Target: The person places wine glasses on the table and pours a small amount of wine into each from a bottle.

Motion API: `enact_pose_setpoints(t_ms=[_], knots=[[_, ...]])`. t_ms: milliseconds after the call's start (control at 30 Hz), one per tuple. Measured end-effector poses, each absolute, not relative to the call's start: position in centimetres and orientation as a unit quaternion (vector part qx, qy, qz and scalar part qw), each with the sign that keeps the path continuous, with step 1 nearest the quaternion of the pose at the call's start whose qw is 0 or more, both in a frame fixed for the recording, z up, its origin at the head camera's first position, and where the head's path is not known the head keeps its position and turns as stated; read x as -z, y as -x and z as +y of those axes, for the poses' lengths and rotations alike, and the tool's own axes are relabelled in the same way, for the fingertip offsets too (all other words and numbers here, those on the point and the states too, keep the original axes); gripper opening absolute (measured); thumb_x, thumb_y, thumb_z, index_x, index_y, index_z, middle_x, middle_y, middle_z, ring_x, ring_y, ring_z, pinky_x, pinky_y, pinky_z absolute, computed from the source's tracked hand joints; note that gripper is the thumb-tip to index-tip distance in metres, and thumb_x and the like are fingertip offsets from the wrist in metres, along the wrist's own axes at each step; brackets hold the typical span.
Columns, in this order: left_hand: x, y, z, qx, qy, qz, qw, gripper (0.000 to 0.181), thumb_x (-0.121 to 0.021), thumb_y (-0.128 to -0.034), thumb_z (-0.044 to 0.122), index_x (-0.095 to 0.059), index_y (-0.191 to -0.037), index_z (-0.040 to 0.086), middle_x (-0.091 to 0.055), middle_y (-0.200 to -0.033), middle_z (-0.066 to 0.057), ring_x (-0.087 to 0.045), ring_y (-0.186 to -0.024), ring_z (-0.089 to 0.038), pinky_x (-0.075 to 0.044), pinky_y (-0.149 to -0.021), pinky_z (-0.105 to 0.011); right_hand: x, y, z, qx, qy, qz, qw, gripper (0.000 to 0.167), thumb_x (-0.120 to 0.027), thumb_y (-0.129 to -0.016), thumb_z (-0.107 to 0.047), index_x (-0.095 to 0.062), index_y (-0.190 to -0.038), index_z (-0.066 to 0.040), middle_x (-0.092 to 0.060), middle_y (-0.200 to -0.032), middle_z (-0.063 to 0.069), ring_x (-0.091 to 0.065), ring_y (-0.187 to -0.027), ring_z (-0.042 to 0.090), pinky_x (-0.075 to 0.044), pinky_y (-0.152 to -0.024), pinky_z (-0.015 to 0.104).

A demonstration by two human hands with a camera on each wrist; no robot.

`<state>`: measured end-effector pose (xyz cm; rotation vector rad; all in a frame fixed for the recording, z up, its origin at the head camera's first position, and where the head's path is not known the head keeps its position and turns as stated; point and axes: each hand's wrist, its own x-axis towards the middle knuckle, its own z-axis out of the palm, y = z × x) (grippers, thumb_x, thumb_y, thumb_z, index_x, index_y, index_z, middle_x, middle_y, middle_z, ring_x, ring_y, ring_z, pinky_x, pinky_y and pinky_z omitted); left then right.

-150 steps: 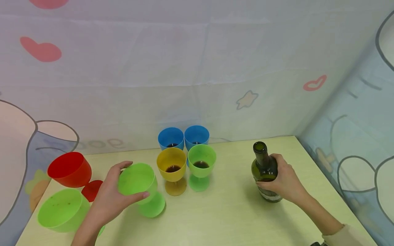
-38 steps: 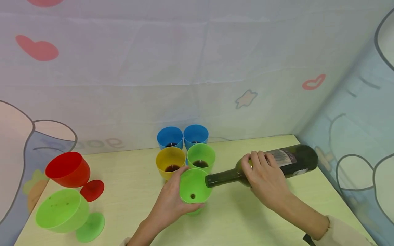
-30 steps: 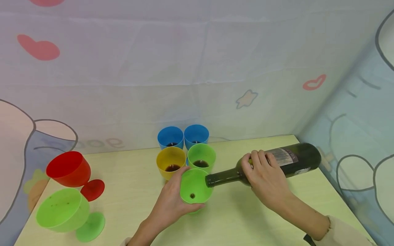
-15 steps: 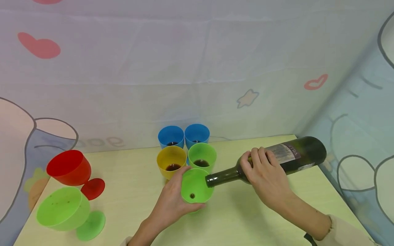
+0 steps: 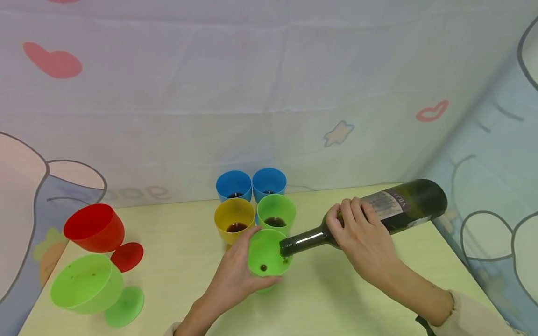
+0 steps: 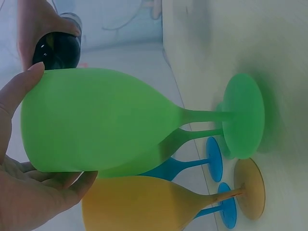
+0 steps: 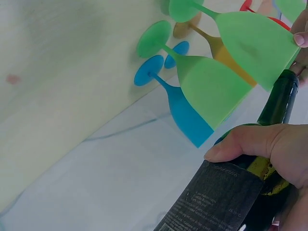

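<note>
At table point(image 5: 176, 261): seven goblets point(image 5: 260, 252), one bottle point(image 5: 391, 204)

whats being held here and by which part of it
Left grip: a green cup, by its bowl near the rim. Right grip: the bottle, by its upper body, just below the neck.

A red goblet point(image 5: 98, 233) stands at the left of the pale tabletop point(image 5: 172, 247); just in front is a green goblet point(image 5: 84, 289) with dark specks in its bowl. Near the back edge, a blue goblet point(image 5: 233, 181) and a second blue goblet point(image 5: 269, 178) stand side by side, a yellow goblet point(image 5: 233, 213) and another green goblet point(image 5: 277, 210) before them, each with dark liquid inside. Behind, a pale cloth point(image 5: 210, 93) shows a solid pink heart point(image 5: 59, 64), an outlined heart point(image 5: 432, 117) and a star point(image 5: 338, 134).
</note>
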<state>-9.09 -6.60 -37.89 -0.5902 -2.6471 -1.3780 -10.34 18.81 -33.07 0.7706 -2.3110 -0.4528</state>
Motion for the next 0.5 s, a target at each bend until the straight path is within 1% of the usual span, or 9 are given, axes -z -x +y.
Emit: enact_pose_setpoints(t_ms=[267,500], knots=[[37.73,8.97,-6.79,0.443,0.189,-0.876,0.037,0.092,-0.086,-0.0589,0.029,-0.036,-0.132,0.005,-0.045,-0.129,-0.01,-0.048,-0.109,-0.028,-0.043,-0.088,-0.047,32.86,10.35,18.66,0.154,-0.305,-0.881,0.326,0.052,-0.074,-0.059,0.007,-0.043,-0.1,0.008,-0.048,-0.091,0.028,-0.048,-0.087,0.043,-0.042,-0.079,0.045],[37.75,8.93,-6.83,0.447,0.19,-0.874,0.03,0.091,-0.086,-0.0597,0.029,-0.036,-0.132,0.006,-0.044,-0.129,-0.009,-0.047,-0.11,-0.027,-0.043,-0.09,-0.047,32.77,10.42,18.62,0.164,-0.304,-0.878,0.33,0.052,-0.074,-0.059,0.005,-0.044,-0.101,0.007,-0.049,-0.09,0.027,-0.048,-0.087,0.042,-0.041,-0.08,0.044]])
